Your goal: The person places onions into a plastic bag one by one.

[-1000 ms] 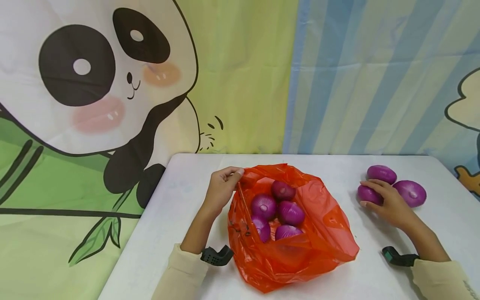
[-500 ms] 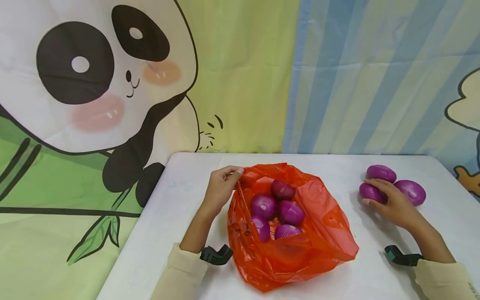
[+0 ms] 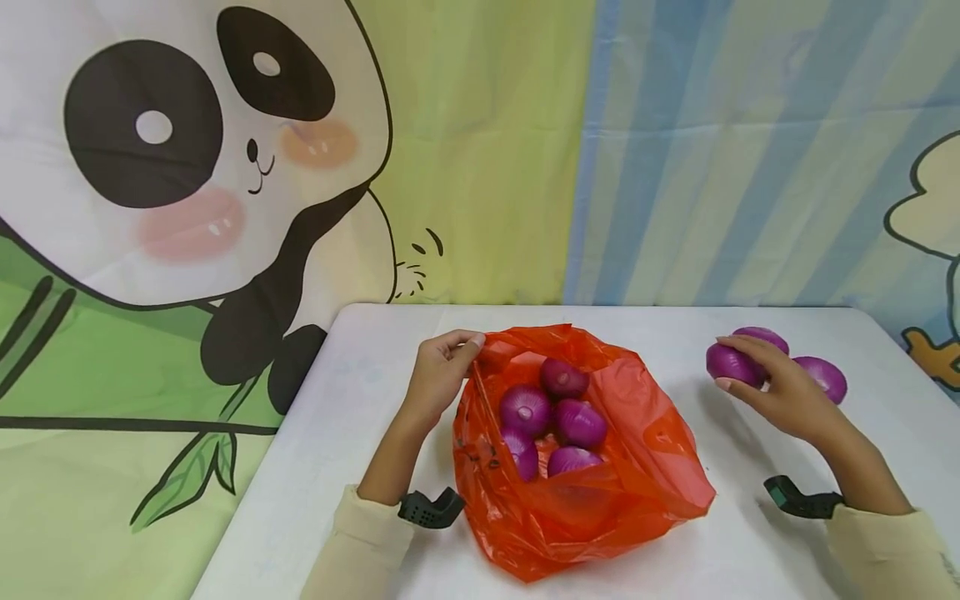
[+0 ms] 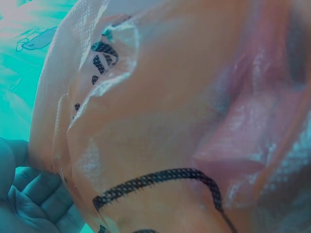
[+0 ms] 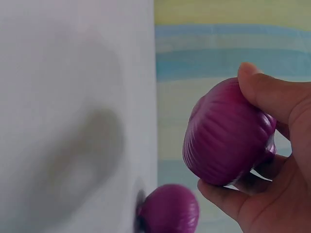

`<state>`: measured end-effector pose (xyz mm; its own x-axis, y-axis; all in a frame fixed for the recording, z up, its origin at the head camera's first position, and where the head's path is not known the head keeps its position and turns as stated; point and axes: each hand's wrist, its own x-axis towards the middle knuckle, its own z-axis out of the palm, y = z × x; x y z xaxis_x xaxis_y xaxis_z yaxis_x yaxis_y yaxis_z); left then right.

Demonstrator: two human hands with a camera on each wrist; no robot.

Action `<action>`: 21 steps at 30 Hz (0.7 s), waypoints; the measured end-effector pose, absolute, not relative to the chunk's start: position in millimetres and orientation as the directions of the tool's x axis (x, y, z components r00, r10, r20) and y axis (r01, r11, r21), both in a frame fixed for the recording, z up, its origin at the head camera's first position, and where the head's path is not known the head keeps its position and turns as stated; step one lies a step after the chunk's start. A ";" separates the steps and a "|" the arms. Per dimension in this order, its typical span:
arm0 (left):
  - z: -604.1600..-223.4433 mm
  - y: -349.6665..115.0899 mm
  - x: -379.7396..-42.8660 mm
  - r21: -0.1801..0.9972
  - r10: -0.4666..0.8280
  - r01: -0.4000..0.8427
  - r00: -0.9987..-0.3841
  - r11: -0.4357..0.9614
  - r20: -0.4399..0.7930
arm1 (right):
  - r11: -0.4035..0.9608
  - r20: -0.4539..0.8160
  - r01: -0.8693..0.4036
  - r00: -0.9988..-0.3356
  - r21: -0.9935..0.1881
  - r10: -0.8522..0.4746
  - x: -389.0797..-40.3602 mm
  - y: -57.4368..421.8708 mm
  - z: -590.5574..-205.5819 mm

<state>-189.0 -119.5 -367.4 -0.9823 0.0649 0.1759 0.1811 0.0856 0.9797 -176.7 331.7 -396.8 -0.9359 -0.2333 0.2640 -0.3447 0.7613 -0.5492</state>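
Note:
My left hand (image 3: 440,372) pinches the left rim of a red plastic bag (image 3: 592,508), its mouth spread wide. Several purple onions (image 3: 526,410) lie inside the bag. In the left wrist view the bag's printed film (image 4: 146,126) fills most of the frame, with the left hand (image 4: 39,194) at its edge. Over at the right, my right hand (image 3: 791,392) grips an onion (image 3: 731,364) between thumb and fingers, raised off the table. The right wrist view shows this held onion (image 5: 226,133) up close, its shadow falling on the tabletop.
Two more onions rest at the table's back right: one (image 3: 763,336) behind the held onion, another (image 3: 825,377) partly behind the right hand. The white table (image 3: 360,375) ends at a back edge before a printed panda curtain (image 3: 480,167).
My right hand has lifted an onion off the table, up and slightly to the left. The left hand and bag keep their place.

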 end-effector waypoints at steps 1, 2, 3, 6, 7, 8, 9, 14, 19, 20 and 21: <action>-367.4 -119.9 -188.8 0.980 0.062 0.180 -0.983 0.086 0.175 | 0.751 0.263 -0.350 -0.935 -0.560 -0.239 -177.0 329.3 -393.4; -367.5 -120.3 -188.7 0.980 0.061 0.179 -0.983 0.087 0.174 | 0.738 0.264 -0.355 -0.933 -0.574 -0.244 -177.1 326.9 -389.8; -367.7 -120.6 -188.7 0.980 0.061 0.179 -0.983 0.087 0.174 | 0.721 0.264 -0.361 -0.932 -0.591 -0.249 -177.0 324.7 -386.2; -367.9 -120.9 -188.4 0.980 0.070 0.179 -0.982 0.087 0.174 | 0.675 0.257 -0.368 -0.930 -0.639 -0.263 -176.3 317.8 -374.7; -367.8 -120.9 -188.5 0.980 0.072 0.178 -0.982 0.086 0.172 | 0.664 0.250 -0.364 -0.932 -0.654 -0.264 -176.2 315.7 -370.7; -367.9 -120.9 -188.8 0.981 0.070 0.175 -0.983 0.089 0.170 | 0.653 0.241 -0.357 -0.934 -0.667 -0.265 -175.9 313.5 -366.8; -367.9 -120.9 -188.9 0.981 0.067 0.171 -0.984 0.090 0.165 | 0.643 0.231 -0.350 -0.936 -0.681 -0.266 -175.3 311.3 -363.3; -368.2 -120.8 -189.2 0.983 0.056 0.158 -0.987 0.091 0.154 | 0.595 0.232 -0.354 -0.933 -0.722 -0.274 -172.2 299.1 -351.2; -369.0 -119.9 -189.1 0.982 0.073 0.173 -0.983 0.081 0.167 | 0.511 0.265 -0.380 -0.921 -0.771 -0.286 -166.2 285.9 -341.3; -369.2 -119.8 -189.0 0.981 0.078 0.175 -0.983 0.079 0.169 | 0.493 0.273 -0.389 -0.917 -0.778 -0.291 -164.8 283.2 -338.8; -369.2 -119.6 -188.8 0.981 0.080 0.178 -0.982 0.080 0.171 | 0.472 0.283 -0.399 -0.911 -0.786 -0.300 -163.7 280.4 -336.3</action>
<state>-188.8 -119.6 -369.2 -0.9820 0.0796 0.1713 0.1775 0.0800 0.9809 -163.7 280.4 -336.3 -0.9112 -0.2996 0.2827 -0.3992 0.4725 -0.7858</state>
